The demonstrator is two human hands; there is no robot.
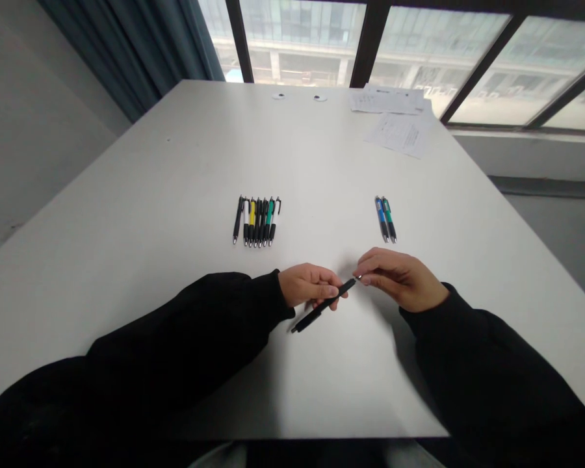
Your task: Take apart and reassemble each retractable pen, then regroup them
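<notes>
My left hand [312,286] is closed around the barrel of a black pen [312,314], which slants up to the right above the table. At the upper end of that barrel, my right hand [402,276] pinches a small silver pen tip [358,278] between thumb and fingers. Whether the tip is joined to the barrel or apart from it is too small to tell. Beyond my left hand lies a row of several pens [259,222] with black, white, yellow and green barrels. Past my right hand, a blue pen [381,220] and a green pen [389,220] lie side by side.
The white table [199,169] reaches to a window at the back. Papers [387,101] lie at its far right corner. Two small white pieces with dark spots [320,98] sit near the far edge. A blue curtain [141,52] hangs at the back left.
</notes>
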